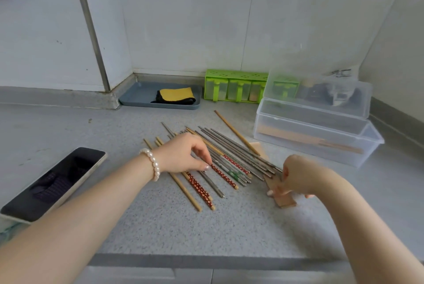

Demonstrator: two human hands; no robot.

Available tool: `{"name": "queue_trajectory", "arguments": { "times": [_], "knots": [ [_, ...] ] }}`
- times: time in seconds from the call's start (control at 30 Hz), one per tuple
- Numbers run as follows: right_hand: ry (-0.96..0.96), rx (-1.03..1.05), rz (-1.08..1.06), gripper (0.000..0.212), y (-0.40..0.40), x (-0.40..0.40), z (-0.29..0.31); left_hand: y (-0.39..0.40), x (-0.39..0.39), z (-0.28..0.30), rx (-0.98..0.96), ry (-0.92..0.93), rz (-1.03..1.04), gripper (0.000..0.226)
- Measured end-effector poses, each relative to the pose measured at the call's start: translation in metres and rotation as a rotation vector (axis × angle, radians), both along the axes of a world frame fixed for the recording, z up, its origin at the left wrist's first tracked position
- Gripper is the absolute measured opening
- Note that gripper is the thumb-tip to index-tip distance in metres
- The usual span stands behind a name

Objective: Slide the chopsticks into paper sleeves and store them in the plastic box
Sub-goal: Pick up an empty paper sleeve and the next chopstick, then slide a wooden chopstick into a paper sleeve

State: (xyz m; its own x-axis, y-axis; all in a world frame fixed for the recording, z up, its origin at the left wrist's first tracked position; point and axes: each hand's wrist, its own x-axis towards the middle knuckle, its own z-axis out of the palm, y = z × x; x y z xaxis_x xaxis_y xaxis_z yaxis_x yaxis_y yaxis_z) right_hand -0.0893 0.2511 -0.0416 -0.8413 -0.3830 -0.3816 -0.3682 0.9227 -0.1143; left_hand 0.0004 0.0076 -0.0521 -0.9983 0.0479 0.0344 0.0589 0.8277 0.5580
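left hand (183, 155) pinches a red-patterned chopstick (223, 176), its length running diagonally toward the right hand (296, 176). that hand grips a paper sleeve (283, 199), close by.

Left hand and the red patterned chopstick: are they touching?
Touching. The head view shows the left hand with its fingertips pressed onto the red patterned chopstick in the pile, no gap between them.

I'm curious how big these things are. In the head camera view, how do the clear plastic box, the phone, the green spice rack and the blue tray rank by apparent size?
1. Clear plastic box, lid open.
2. Phone, though it lies nearer the camera, so it may look bigger than it is.
3. Blue tray and green spice rack: they look alike in size, so I won't rank them.
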Motion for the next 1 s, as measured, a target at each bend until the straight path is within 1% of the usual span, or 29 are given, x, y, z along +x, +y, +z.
{"name": "queue_trajectory", "arguments": {
  "times": [0.07, 0.2, 0.3, 0.43, 0.6, 0.67, 0.77, 0.83, 0.93, 0.97, 1.0],
  "knots": [
    [-0.009, -0.078, -0.03, 0.049, 0.005, -0.002, -0.004, 0.001, 0.001, -0.001, 0.022, 0.007, 0.01, 0.008],
    [-0.017, -0.269, -0.143, 0.034, 0.012, -0.007, -0.006, 0.005, 0.002, -0.005, 0.064, 0.025, 0.015, 0.016],
    [-0.029, -0.385, -0.21, 0.024, 0.016, -0.013, -0.002, 0.007, 0.001, -0.007, 0.102, 0.05, 0.021, 0.016],
    [-0.029, -0.351, -0.215, 0.021, 0.021, -0.02, 0.003, 0.01, -0.002, -0.01, 0.144, 0.06, 0.026, 0.014],
    [-0.069, -0.254, -0.188, 0.014, 0.028, -0.034, 0.014, 0.015, -0.007, -0.012, 0.13, 0.058, 0.032, 0.012],
    [-0.07, -0.193, -0.135, 0.01, 0.031, -0.038, 0.023, 0.016, -0.011, -0.015, 0.072, 0.083, 0.068, 0.014],
    [-0.071, -0.131, -0.016, 0.011, 0.034, -0.04, 0.041, 0.024, -0.028, -0.017, -0.118, 0.123, 0.061, 0.037],
    [-0.062, -0.118, 0.079, 0.009, 0.036, -0.036, 0.056, 0.037, -0.044, -0.016, -0.246, 0.109, 0.032, 0.049],
    [-0.035, -0.206, 0.191, 0.014, 0.045, -0.027, 0.084, 0.052, -0.071, -0.018, -0.39, 0.032, -0.003, 0.056],
    [-0.04, -0.281, 0.209, 0.015, 0.047, -0.023, 0.093, 0.056, -0.078, -0.019, -0.411, 0.014, -0.01, 0.055],
    [-0.065, -0.388, 0.21, 0.013, 0.05, -0.019, 0.101, 0.058, -0.083, -0.019, -0.389, 0.016, -0.011, 0.054]
  ]
}}
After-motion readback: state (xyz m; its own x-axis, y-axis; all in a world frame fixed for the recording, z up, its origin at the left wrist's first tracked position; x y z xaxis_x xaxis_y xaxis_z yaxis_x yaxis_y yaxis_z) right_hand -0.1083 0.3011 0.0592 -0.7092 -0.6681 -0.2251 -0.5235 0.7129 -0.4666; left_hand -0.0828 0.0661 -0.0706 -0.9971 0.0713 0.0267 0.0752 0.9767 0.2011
